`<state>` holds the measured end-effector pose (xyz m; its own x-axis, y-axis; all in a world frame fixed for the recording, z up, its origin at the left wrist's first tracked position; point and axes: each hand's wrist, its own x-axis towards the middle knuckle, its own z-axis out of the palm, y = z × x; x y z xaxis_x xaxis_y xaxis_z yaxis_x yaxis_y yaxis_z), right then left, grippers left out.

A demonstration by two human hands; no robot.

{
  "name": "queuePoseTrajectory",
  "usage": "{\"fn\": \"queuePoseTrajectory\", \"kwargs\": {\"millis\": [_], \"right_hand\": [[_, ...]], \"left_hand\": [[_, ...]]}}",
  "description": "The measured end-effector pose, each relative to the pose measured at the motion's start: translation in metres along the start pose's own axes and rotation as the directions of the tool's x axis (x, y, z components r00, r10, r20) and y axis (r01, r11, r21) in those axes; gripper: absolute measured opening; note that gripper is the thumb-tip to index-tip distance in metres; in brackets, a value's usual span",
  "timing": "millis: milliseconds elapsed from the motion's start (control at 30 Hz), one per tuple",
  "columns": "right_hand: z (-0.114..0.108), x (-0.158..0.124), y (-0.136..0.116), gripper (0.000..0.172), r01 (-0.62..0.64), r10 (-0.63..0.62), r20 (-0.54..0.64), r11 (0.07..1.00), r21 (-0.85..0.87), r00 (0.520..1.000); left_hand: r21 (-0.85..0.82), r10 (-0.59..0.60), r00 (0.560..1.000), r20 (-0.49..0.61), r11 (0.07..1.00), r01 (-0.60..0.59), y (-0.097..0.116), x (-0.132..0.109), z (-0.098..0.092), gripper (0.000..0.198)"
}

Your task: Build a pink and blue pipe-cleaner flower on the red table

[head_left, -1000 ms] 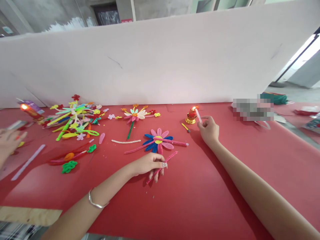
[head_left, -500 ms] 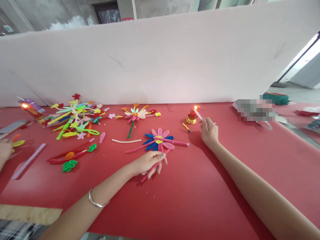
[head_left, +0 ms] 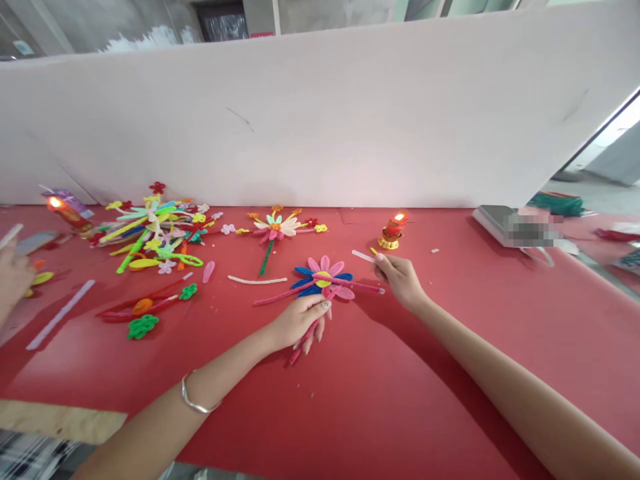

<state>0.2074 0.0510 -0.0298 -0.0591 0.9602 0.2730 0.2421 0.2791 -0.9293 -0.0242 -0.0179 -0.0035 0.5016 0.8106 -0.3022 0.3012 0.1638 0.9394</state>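
Observation:
My left hand [head_left: 301, 321] is closed around pink pipe-cleaner stems just below a flower [head_left: 323, 279]. Pink and blue petals ring its yellow centre, and pink stems stretch out to both sides. In my right hand [head_left: 400, 279], a whitish translucent glue stick [head_left: 362, 256] is pinched, its tip pointing left above the flower's right side. A small yellow stub [head_left: 373, 251] shows beside those fingertips, partly hidden. Behind that hand burns a red candle [head_left: 395, 227] in a gold holder [head_left: 388, 242]. One white pipe cleaner [head_left: 257, 281] lies left of the flower.
A finished-looking flower with a green stem [head_left: 267, 257] lies farther back, beside a pile of colourful pipe-cleaner flowers [head_left: 155, 233]. Another person's hand [head_left: 15, 273] holds a white stick at far left, near a second lit candle [head_left: 67, 212]. A grey-white device [head_left: 493, 221] rests at right.
My right hand has drawn the glue stick away from the candle flame, leftward and down toward the flower. My left hand keeps its hold. The other person's hand has risen with a white stick.

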Motion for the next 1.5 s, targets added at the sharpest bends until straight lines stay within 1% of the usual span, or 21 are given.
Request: {"fn": "queuePoseTrajectory", "kwargs": {"millis": [133,233,300,400,467,533,600,667,767,867,967,1067,1200,1500], "right_hand": [[0.009,-0.008,-0.007,0.037,0.033,-0.036,0.076,0.998,0.048,0.996],[0.015,-0.015,-0.013,0.031,0.054,-0.064,0.141,0.996,0.077,0.988],[0.019,-0.019,-0.016,0.028,0.05,-0.066,0.164,0.993,0.104,0.984],[0.024,-0.025,-0.018,0.026,0.046,-0.068,0.179,0.991,0.124,0.982],[0.026,-0.029,-0.018,0.027,0.067,-0.08,0.187,0.995,0.075,0.979],[0.027,-0.032,-0.019,0.029,0.113,-0.104,0.209,0.993,-0.034,0.973],[0.029,-0.035,-0.02,0.031,0.194,-0.155,0.252,0.971,-0.14,0.955],[0.031,-0.038,-0.02,0.032,0.277,-0.211,0.296,0.94,-0.202,0.932],[0.034,-0.04,-0.018,0.033,0.346,-0.25,0.328,0.896,-0.278,0.911],[0.037,-0.041,-0.014,0.033,0.37,-0.262,0.324,0.865,-0.339,0.909],[0.038,-0.041,-0.013,0.033,0.362,-0.259,0.3,0.855,-0.371,0.918],[0.039,-0.042,-0.014,0.033,0.369,-0.265,0.3,0.848,-0.38,0.916],[0.039,-0.042,-0.017,0.033,0.392,-0.289,0.3,0.837,-0.383,0.909],[0.04,-0.042,-0.015,0.03,0.418,-0.314,0.299,0.811,-0.41,0.901]], "left_hand": [[0.021,0.029,0.993,-0.119,0.999,-0.027,-0.002,0.001,-0.002,0.039],[0.064,0.049,0.98,-0.193,0.997,-0.038,-0.005,0.002,-0.004,0.043],[0.074,0.08,0.974,-0.212,0.995,-0.066,-0.006,0.003,-0.004,0.043],[0.056,0.118,0.971,-0.21,0.993,-0.108,-0.006,0.003,-0.004,0.04],[0.059,0.119,0.972,-0.202,0.992,-0.11,-0.006,0.002,-0.004,0.037],[0.073,0.114,0.976,-0.188,0.992,-0.102,-0.006,0.002,-0.005,0.034],[0.088,0.111,0.977,-0.181,0.991,-0.096,-0.007,0.002,-0.005,0.032],[0.105,0.103,0.976,-0.193,0.991,-0.084,-0.008,0.002,-0.004,0.032],[0.139,0.108,0.968,-0.227,0.987,-0.078,-0.011,0.004,-0.002,0.035],[0.159,0.129,0.961,-0.246,0.983,-0.091,-0.013,0.004,0.001,0.035],[0.173,0.124,0.958,-0.259,0.982,-0.08,-0.012,0.004,0.002,0.032],[0.219,0.127,0.959,-0.252,0.973,-0.071,-0.01,0.003,0.002,0.03],[0.282,0.161,0.956,-0.245,0.955,-0.089,-0.007,0.002,0.003,0.029],[0.328,0.204,0.944,-0.258,0.938,-0.113,-0.007,0.003,0.003,0.031]]}}
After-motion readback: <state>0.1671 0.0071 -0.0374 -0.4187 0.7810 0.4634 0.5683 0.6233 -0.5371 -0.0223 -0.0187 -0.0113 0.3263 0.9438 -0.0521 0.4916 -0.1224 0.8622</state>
